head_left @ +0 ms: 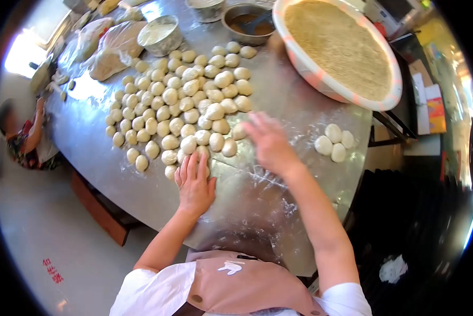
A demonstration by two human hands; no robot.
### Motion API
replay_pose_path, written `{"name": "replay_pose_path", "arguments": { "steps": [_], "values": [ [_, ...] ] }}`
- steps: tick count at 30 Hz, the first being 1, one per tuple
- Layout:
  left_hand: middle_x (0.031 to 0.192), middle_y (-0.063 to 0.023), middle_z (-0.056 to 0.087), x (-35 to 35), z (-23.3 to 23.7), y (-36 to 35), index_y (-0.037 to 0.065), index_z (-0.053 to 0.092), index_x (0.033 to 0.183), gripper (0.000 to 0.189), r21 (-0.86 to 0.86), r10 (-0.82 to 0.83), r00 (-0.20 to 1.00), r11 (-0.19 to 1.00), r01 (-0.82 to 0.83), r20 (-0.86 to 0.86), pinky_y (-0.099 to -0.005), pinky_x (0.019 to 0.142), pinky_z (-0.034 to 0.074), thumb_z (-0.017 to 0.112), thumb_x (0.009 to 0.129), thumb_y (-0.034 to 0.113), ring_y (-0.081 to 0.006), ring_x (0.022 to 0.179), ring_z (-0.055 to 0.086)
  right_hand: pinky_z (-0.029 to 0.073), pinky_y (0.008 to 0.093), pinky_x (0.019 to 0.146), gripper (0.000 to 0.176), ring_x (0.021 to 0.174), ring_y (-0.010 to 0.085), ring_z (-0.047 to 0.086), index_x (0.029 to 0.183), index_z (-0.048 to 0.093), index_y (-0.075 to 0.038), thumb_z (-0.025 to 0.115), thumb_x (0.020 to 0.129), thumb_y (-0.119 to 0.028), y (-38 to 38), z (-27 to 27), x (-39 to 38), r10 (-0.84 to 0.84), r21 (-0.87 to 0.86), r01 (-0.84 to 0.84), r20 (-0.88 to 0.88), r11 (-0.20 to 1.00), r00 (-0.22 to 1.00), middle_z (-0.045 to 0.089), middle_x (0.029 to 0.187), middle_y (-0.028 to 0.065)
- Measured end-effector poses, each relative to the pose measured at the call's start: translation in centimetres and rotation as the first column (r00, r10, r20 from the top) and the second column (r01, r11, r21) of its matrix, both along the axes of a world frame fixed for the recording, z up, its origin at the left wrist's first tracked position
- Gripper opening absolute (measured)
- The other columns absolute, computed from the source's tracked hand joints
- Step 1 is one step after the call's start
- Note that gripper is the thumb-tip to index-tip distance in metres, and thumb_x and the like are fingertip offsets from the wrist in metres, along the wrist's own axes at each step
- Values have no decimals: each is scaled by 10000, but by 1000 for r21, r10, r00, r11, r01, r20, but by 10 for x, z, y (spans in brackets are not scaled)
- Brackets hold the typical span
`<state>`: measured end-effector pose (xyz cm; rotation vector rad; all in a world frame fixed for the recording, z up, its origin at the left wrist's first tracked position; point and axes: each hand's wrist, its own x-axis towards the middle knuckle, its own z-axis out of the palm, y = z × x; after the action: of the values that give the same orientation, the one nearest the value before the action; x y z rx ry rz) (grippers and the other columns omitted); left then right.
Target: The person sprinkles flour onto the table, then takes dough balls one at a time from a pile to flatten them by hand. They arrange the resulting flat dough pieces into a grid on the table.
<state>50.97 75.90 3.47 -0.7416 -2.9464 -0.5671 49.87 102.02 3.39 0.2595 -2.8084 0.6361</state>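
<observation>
A large cluster of pale dough balls (169, 96) covers the left and middle of the metal table. My left hand (195, 184) lies at the cluster's near edge, palm down and open, its stretched fingers touching the closest balls. To the right, my right hand (270, 142) is blurred by motion, with its fingers stretched out towards the cluster. Its fingertips are right beside a single dough ball (239, 131) at the cluster's right side. Farther right, several whiter dough balls (333, 142) sit in a small separate group.
A big basin of yellowish crumbly filling (341, 47) stands at the back right. Behind the dough are a metal bowl (248, 25) of brown contents, a tub of white powder (160, 34) and plastic bags (115, 50). Flour marks the metal table (236, 210). Another person (26, 131) is at its left edge.
</observation>
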Motion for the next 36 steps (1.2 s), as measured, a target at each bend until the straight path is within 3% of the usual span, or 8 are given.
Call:
{"name": "replay_pose_path", "arguments": {
  "steps": [6, 10, 12, 14, 19, 27, 32, 36],
  "values": [
    [1300, -200, 550, 17, -38, -25, 62, 602, 1272, 411, 197, -76, 990, 976, 98, -115, -451, 984, 440, 680, 872, 117, -374, 1146, 542, 466, 419, 1029, 538, 1229, 370, 551, 1296, 575, -66, 621, 771, 43, -33, -40, -14, -62, -222, 78, 78, 972, 995, 539, 1382, 218],
    [1068, -143, 631, 14, -24, -23, 46, 606, 1216, 325, 564, -6, 969, 814, -139, 247, -391, 845, 503, 678, 933, 188, -282, 961, 619, 521, 417, 900, 325, 996, 327, 640, 1182, 602, -46, 667, 871, -116, -32, -23, 21, -291, -429, 357, 214, 829, 932, 648, 1104, 158],
    [921, -88, 644, 18, -23, -26, 37, 606, 1174, 313, 597, -100, 720, 642, -481, 687, -341, 751, 527, 653, 981, 279, -224, 833, 639, 546, 401, 811, 254, 853, 278, 663, 1109, 619, -44, 647, 947, -238, -29, -6, 53, -368, -577, 537, 392, 615, 843, 667, 938, 120],
    [838, -43, 622, 22, -21, -26, 37, 599, 1133, 358, 573, -396, 427, 417, -706, 813, -304, 698, 526, 601, 1008, 372, -184, 749, 622, 541, 328, 675, 354, 700, 199, 636, 1022, 630, -51, 545, 1015, -395, -11, -7, 100, 133, -781, 556, 542, -284, 830, 654, 834, 81],
    [956, -64, 623, 47, 18, 5, 64, 575, 1051, 311, 251, -666, 38, 227, -941, 745, -269, 648, 537, 551, 1036, 374, -160, 725, 597, 525, 247, 548, 381, 689, 172, 637, 997, 618, -58, 521, 1013, -426, -33, 23, 204, 130, -479, 566, 676, -671, 725, 635, 825, 73],
    [1085, -92, 602, 71, 7, 13, 87, 552, 1180, 188, 321, -654, -135, 528, -786, 745, -260, 631, 516, 570, 1031, 200, -154, 805, 597, 521, 264, 467, 311, 583, 166, 645, 981, 609, -68, 659, 955, -373, -48, 12, 281, -369, -641, 740, 751, -206, 547, 640, 768, 68],
    [1060, -72, 628, 77, 14, 11, 79, 604, 1126, 202, 411, -460, 43, 742, -530, 887, -287, 652, 511, 607, 1011, 245, -151, 778, 592, 540, 413, 600, 299, 677, 328, 664, 953, 602, -33, 706, 916, -311, -61, -3, 289, -745, -255, 810, 320, 528, 586, 653, 827, 149],
    [1057, -91, 633, 85, 31, 18, 69, 638, 1013, 200, 363, -251, 370, 890, -275, 895, -324, 660, 526, 654, 962, 262, -194, 767, 624, 522, 481, 638, 240, 720, 390, 629, 944, 602, -62, 698, 895, -276, -76, 1, 281, -798, -171, 790, 30, 589, 602, 632, 935, 162]
  ]
}}
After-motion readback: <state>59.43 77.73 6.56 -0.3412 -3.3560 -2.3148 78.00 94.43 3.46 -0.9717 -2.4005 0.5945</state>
